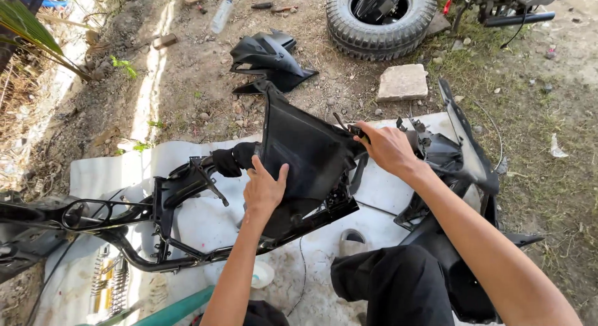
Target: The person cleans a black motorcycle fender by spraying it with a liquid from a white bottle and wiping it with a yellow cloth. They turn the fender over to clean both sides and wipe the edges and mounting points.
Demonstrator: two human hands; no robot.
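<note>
left hand (264, 188) flat on black panel (308, 155), fingers spread; right hand (387, 146) grips its top edge.

We see an outdoor yard of dry dirt (187, 83) with small stones and thin grass on the right side. A pale tarp (112, 170) covers the ground. Behind it lie a black tyre (349, 27), a flat stone block (403, 82) and a clear plastic bottle (220, 16). Strong sunlight falls on the left, near palm leaves (31, 30).
</note>
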